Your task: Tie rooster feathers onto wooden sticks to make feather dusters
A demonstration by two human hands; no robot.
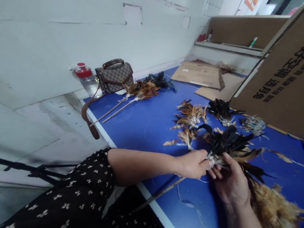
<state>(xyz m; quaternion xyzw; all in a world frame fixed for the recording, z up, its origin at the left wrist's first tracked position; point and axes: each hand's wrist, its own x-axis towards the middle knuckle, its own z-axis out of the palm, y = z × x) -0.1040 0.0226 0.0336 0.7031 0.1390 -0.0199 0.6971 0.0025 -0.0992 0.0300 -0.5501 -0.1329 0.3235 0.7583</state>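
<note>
My left hand [194, 164] is closed around a feather duster [228, 140] at the binding where its feathers meet the stick. The wooden stick [158, 194] slants down from that hand past the table's near edge. Black and brown feathers fan out beyond the grip. My right hand [233, 187] cups the feather base from the other side, thumb on top and fingers curled beneath. A pale plastic strip [196, 208] trails from below the left hand onto the blue table [144, 128]. Brown feather bunches [192, 113] and a black bunch [221, 109] lie just beyond.
A fluffy tan feather heap [275, 210] lies beside my right forearm. Two feather dusters [143, 90] rest at the left, near a handbag [115, 76] and a red-capped bottle [87, 78]. Flat cardboard [198, 74] lies behind; a large carton [292, 72] stands at the right.
</note>
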